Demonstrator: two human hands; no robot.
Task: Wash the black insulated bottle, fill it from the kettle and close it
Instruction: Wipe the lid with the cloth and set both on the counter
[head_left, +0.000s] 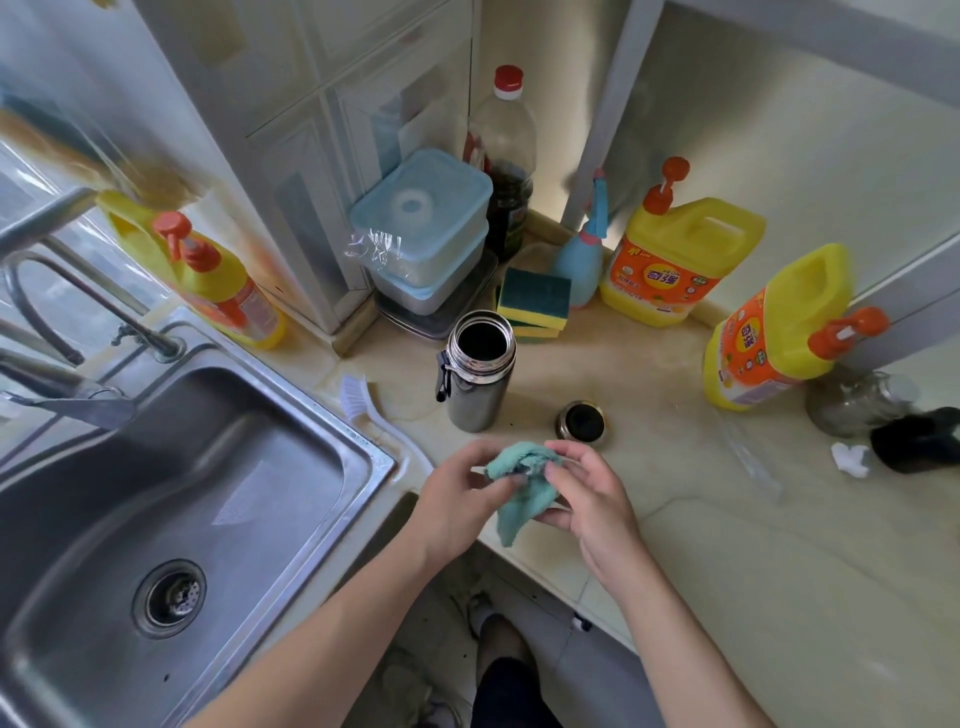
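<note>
– Pale stone counter (675, 374) in a kitchen corner is what we look down on. Where is the bottle?

– We see the black insulated bottle (475, 384) standing upright on the counter with its mouth open and a strap loop at its neck on the nine o'clock side. Its cap (582, 422) lies apart from it on the counter, at four o'clock.

– And our hands?

– Both are at six o'clock from the bottle, near the counter's edge, and neither touches it. Our left hand (457, 499) pinches a teal cloth (524, 488) from the nine o'clock side. Our right hand (592, 499) curls its fingers round the same cloth from three o'clock.

– What lies around?

– At nine o'clock, near the bottle, a white brush (358, 397) lies by the rim of the steel sink (311, 415), with the tap (78, 301) at the sink's far side. At one o'clock green-and-yellow sponges (535, 296) are stacked, and at eleven, blue-lidded containers (421, 228). Toward two o'clock we see a blue spray bottle (584, 254) and a yellow detergent jug (670, 260), and a second jug (774, 332) at three.
</note>
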